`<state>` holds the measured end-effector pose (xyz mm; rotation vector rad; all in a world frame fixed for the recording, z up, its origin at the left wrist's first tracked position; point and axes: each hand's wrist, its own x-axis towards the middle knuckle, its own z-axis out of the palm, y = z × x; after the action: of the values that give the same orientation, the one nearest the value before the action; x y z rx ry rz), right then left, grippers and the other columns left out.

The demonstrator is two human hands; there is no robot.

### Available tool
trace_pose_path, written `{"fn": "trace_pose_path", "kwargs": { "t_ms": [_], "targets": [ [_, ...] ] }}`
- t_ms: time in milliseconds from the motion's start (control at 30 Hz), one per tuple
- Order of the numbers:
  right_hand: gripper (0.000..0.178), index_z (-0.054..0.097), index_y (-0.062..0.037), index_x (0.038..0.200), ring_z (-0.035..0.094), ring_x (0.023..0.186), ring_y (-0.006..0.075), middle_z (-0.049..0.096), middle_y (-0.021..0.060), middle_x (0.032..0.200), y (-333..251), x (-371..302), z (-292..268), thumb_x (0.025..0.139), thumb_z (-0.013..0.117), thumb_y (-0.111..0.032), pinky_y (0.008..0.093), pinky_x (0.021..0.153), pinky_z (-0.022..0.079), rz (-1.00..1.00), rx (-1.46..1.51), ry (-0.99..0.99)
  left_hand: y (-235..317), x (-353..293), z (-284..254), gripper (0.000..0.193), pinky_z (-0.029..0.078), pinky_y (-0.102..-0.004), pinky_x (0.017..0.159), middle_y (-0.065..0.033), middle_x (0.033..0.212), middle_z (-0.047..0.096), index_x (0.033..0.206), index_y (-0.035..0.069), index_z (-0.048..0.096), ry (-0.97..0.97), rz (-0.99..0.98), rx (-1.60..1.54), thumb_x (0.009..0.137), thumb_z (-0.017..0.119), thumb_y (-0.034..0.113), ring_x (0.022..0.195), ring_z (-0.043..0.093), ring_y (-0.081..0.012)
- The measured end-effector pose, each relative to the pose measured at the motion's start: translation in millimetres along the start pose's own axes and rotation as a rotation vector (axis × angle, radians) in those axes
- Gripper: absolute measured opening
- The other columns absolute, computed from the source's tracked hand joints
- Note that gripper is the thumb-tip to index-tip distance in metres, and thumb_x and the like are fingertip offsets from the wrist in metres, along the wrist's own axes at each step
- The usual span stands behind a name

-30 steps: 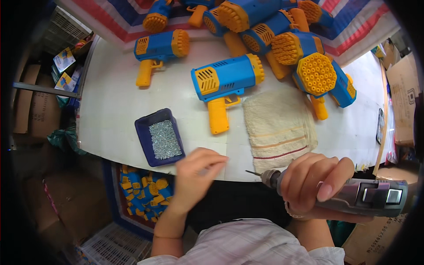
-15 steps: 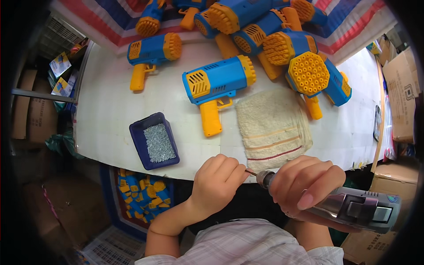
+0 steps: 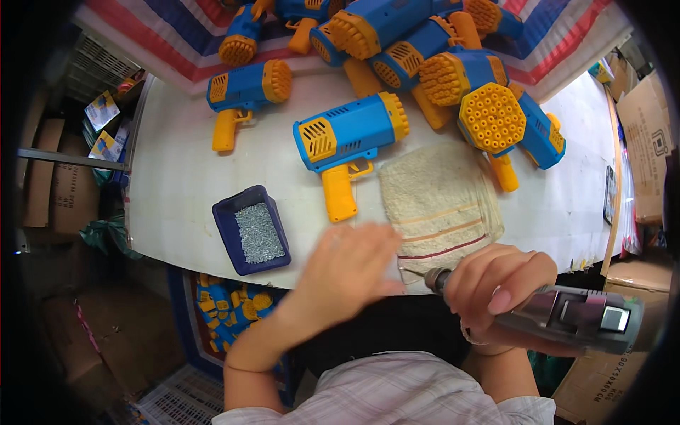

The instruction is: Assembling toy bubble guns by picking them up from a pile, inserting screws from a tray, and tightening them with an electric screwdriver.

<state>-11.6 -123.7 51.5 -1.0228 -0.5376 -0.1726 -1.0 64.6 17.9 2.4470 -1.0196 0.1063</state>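
My right hand [image 3: 499, 287] is wrapped round a grey electric screwdriver [image 3: 577, 319], whose thin bit points left along the table's near edge. My left hand [image 3: 347, 265] is smeared by motion just left of the bit tip, apart from it, and its fingers cannot be made out clearly. Beyond it lies a blue and yellow toy bubble gun [image 3: 354, 134] on its side, handle toward me. A folded cream towel [image 3: 435, 188] is spread to the right of this gun. Left of my left hand stands a dark blue tray [image 3: 225, 230] holding many small silvery screws [image 3: 258, 234].
Several more toy guns [image 3: 489, 117] are piled at the back against a striped sheet [image 3: 559, 46]. One gun [image 3: 244, 92] lies alone at the far left. Below the table's left edge sits a crate of blue and yellow parts [image 3: 234, 304]. Cardboard boxes [image 3: 644, 142] stand at the right.
My left hand has moved up and away from the screwdriver's bit, where its fingers were closed at the tip. The screwdriver has shifted slightly right. The view has moved a little.
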Motion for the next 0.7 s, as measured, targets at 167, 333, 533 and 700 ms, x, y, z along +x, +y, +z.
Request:
{"fn": "trace_pose_path", "kwargs": {
  "t_ms": [167,333,533,700],
  "targets": [
    [0.073,0.046,-0.0035,0.083,0.048,0.041,0.0146,0.05,0.0037,0.054,-6,-4,-4,0.07,0.045,-0.075,0.0264,0.038,0.041,0.015,0.082,0.072,-76,23,-5,0.024,0.026,-0.0442,0.104,-0.0038,0.123,0.049,0.097,0.009,0.06,-0.232,0.191,0.467,0.075,0.055,0.013,0.126,0.036,-0.0176],
    [0.077,0.045,-0.0032,0.084,0.046,0.04,0.0131,0.049,0.0024,0.054,-15,-12,-6,0.068,0.04,-0.079,0.0249,0.038,0.039,0.013,-0.021,0.157,-72,39,-2,0.022,0.024,-0.0451,0.105,-0.003,0.113,0.055,0.095,0.01,0.059,-0.219,0.41,0.462,0.074,0.054,0.013,0.121,0.041,-0.016],
    [0.086,0.046,-0.0017,0.091,0.046,0.045,0.014,0.049,0.0029,0.057,1,-24,-21,0.064,0.037,-0.082,0.0275,0.043,0.039,-0.035,-0.09,0.209,-20,45,53,0.037,0.034,-0.0387,0.098,-0.0092,0.084,0.056,0.091,0.003,0.056,-0.233,0.056,0.199,0.064,0.069,0.024,0.088,0.055,-0.023],
    [0.015,0.051,-0.0025,0.097,0.047,0.059,0.0141,0.047,0.0043,0.062,8,-23,-26,0.083,0.056,-0.002,0.0252,0.058,0.04,0.051,-0.129,0.186,-16,48,59,0.038,0.039,-0.0364,0.09,-0.0099,0.079,0.056,0.084,0.003,0.054,-0.2,0.01,0.156,0.06,0.074,0.025,0.084,0.054,-0.0253]
  ]
}}
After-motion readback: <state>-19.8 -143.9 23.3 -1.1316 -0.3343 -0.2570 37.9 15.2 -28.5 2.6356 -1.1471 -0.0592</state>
